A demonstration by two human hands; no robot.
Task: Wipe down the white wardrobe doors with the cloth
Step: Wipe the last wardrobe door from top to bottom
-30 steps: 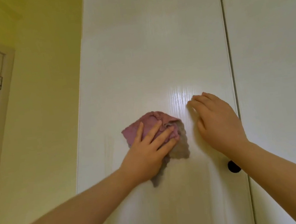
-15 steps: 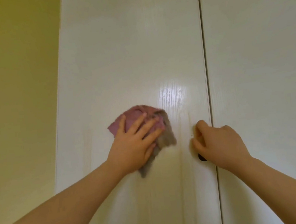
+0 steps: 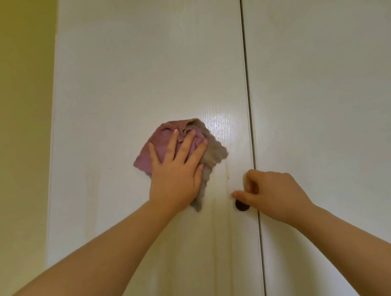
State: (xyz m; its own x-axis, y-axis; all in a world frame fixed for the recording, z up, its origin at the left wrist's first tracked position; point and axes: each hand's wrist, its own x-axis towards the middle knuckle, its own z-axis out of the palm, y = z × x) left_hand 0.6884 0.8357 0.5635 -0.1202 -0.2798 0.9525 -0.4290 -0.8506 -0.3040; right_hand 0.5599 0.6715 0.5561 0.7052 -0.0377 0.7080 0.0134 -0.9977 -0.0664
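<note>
Left hand point(image 3: 176, 181), fingers flat, presses crumpled pink-grey cloth point(image 3: 161, 140) to white wardrobe door point(image 3: 144, 56). Right hand point(image 3: 274, 192) curls beside dark round knob point(image 3: 241, 207), likely steadying; grip unclear

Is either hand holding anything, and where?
Left hand presses the middle of the cloth flat on the door, no grip. Right hand curls at the dark knob; a grip cannot be told.

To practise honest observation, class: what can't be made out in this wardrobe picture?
Head view: black knob, partly behind the right hand; grip unclear.
Head view: the surface beneath the cloth and left hand.
Head view: wardrobe doors' tops and bottoms, cut by the frame.
</note>
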